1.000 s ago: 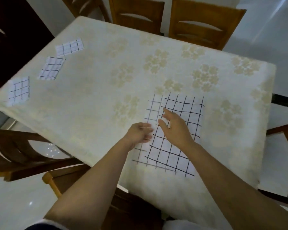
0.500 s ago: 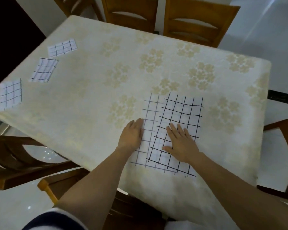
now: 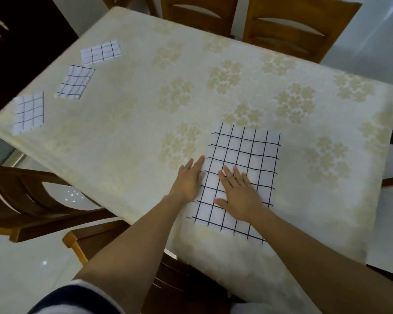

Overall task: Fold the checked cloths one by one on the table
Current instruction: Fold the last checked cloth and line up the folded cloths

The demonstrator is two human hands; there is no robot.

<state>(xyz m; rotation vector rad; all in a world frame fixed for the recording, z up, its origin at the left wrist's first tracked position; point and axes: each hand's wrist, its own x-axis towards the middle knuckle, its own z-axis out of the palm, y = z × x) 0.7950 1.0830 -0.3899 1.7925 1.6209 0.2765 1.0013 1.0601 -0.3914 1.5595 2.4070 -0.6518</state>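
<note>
Worktop [image 3: 145,132]: rectangular, covered by a cream tablecloth [image 3: 247,71] with pale gold flower clusters. The cloth hangs over the near edge.

Checked cloth [image 3: 243,155]: white with a black grid. It lies flat at about 5 o'clock on the worktop, near the front edge, and reads as one tidy rectangle.

Left hand [image 3: 187,181]: released, fingers straight and together. It lies flat along the cloth's 9 o'clock edge, partly on the tablecloth.

Right hand [image 3: 238,196]: released, fingers spread and palm down. It presses the cloth's near half. Neither hand grasps anything.

Small folded pieces line the 9 to 10 o'clock side, each apart from the next: far folded cloth [image 3: 101,52], middle folded cloth [image 3: 75,82], near folded cloth [image 3: 28,113]. The near one sits close to the corner.

Room: two wooden chairs at 12 o'clock, far left chair [image 3: 197,17] and far right chair [image 3: 297,28]. A side chair [image 3: 21,200] stands at 8 o'clock and a near chair [image 3: 114,234] at 6 o'clock, tucked under the edge. Pale glossy floor [image 3: 21,268] with light spots. A dark panel [image 3: 21,30] at 11 o'clock, details too dim to tell. A dark sleeve [image 3: 77,298] with a white band shows on the left arm.
</note>
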